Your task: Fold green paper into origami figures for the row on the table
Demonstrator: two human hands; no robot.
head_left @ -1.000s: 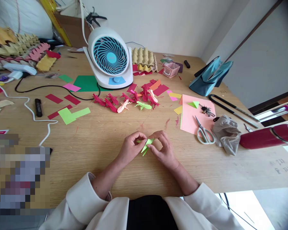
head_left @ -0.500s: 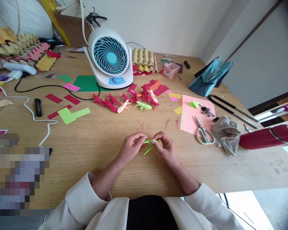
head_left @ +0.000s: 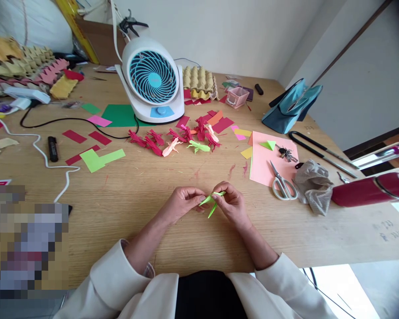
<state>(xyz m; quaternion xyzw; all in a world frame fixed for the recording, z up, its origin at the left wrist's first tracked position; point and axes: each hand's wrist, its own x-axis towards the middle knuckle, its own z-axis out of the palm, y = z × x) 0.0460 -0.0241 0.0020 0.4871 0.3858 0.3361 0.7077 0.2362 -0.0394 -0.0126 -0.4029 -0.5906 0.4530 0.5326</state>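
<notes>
A bright green folded paper [head_left: 211, 210] is held between my two hands above the wooden table, with a thin pointed strip hanging down from it. My left hand [head_left: 185, 202] pinches its left end between thumb and fingers. On the other side my right hand [head_left: 231, 204] grips the paper with thumb and forefinger. Beyond my hands lie several folded paper figures: red ones [head_left: 153, 144], a pale peach one [head_left: 171, 147] and a light green one [head_left: 199, 146]. Fingers hide part of the held paper.
A white fan [head_left: 153, 79] stands at the back. Scissors [head_left: 282, 184] lie by the pink paper sheets [head_left: 262, 166] on the right, near a crumpled cloth [head_left: 314, 186] and a red bottle [head_left: 369, 189]. Green paper scraps [head_left: 96, 160] and a black marker [head_left: 52, 149] are on the left.
The green paper has turned between my fingers. Its hanging strip now points more steeply down and sits further right. Both hands keep their pinch and have shifted only slightly.
</notes>
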